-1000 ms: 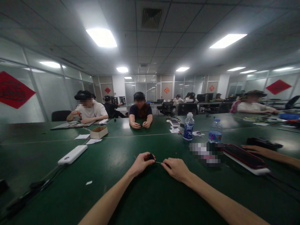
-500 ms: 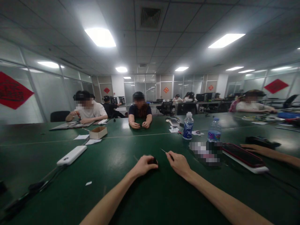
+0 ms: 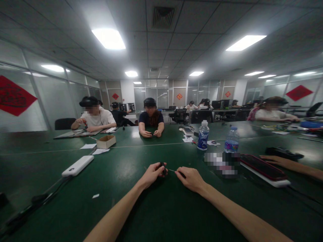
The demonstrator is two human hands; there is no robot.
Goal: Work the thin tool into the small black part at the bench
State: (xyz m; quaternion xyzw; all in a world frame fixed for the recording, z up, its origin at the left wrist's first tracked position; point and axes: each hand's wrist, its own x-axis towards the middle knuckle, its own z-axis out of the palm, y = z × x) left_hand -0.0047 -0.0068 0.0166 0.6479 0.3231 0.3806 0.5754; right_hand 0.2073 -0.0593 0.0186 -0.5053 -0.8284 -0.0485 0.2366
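Left hand (image 3: 151, 175) near the middle of the green table (image 3: 131, 159), thumb and fingers pinching a small black piece (image 3: 164, 169); its exact kind too small to tell. Right hand (image 3: 190, 178) just to the right, thumb and fingers pinched on a thin, pale rod (image 3: 172, 170), its free end pointing left at the black piece. Contact between the two: cannot tell. Both forearms come in from the near edge.

Right of the hands: a phone with a red edge (image 3: 263, 166) lying on a white slab (image 3: 281, 183); another person's hand (image 3: 274, 159) just beyond it. Farther off, two upright plastic bottles, one blue-labelled with a white cap (image 3: 203, 137), one clear with a blue cap (image 3: 231, 143).

Left side: white power bank (image 3: 78, 166) with dark cable at its near end; white scrap (image 3: 96, 196) nearer. Beyond, open cardboard box (image 3: 106, 142) beside papers (image 3: 101, 151). Far side: seated person in a dark top (image 3: 145, 118), hands together on the table.
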